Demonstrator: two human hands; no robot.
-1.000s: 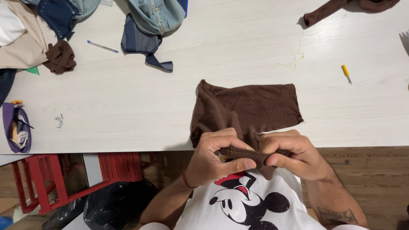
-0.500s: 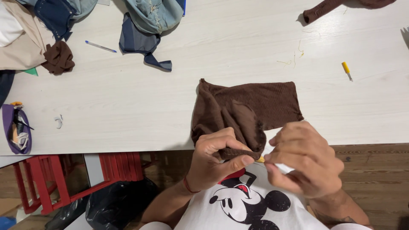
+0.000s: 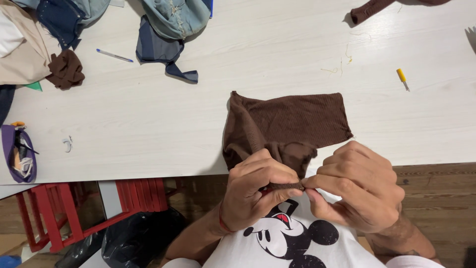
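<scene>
brown cloth (image 3: pixel 290 121) edge pinched between left grip (image 3: pixel 255 191) and right grip (image 3: pixel 354 191)

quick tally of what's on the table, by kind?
Brown fabric pieces: 3 – ribbed brown knit cloth pinched by left hand and right hand, crumpled scrap, far piece
Blue pen: 1
Yellow-handled tool: 1
Total: 5

Two hands, left hand (image 3: pixel 255 191) and right hand (image 3: pixel 357 188), three brown cloth pieces (image 3: pixel 292 121) (image 3: pixel 65 69) (image 3: pixel 377 7), one blue pen (image 3: pixel 114 55), one yellow-handled tool (image 3: pixel 402 78), one purple pouch (image 3: pixel 19 153), one red stool (image 3: pixel 54 218)
</scene>
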